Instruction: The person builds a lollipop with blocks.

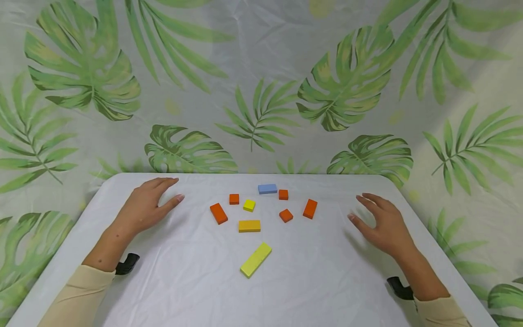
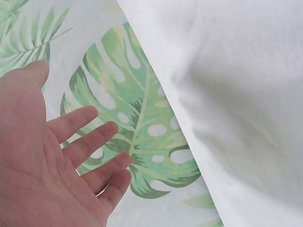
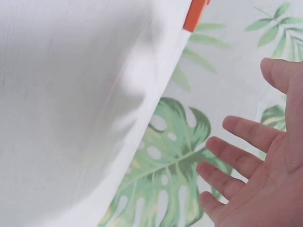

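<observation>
My left hand (image 1: pixel 144 205) hovers over the left part of the table, fingers relaxed and holding nothing. On the right, my right hand (image 1: pixel 382 223) is likewise unfilled, its fingers spread a little. Between them lie small blocks. Nearest the left hand is an orange oblong block (image 1: pixel 219 213); nearest the right hand, another orange oblong block (image 1: pixel 310 209). Small orange cubes (image 1: pixel 234 199) and a yellow cube (image 1: pixel 249 205) lie among them. A blue block (image 1: pixel 267 189) sits at the back, an amber block (image 1: pixel 249 226) in the middle, and a long yellow-green block (image 1: pixel 255 260) in front.
A white cloth covers the table (image 1: pixel 184 281), whose far edge meets a leaf-printed curtain (image 1: pixel 265 59). Black wrist straps (image 1: pixel 127 264) show under both forearms. In the right wrist view an orange block (image 3: pixel 194 16) appears at the table's edge.
</observation>
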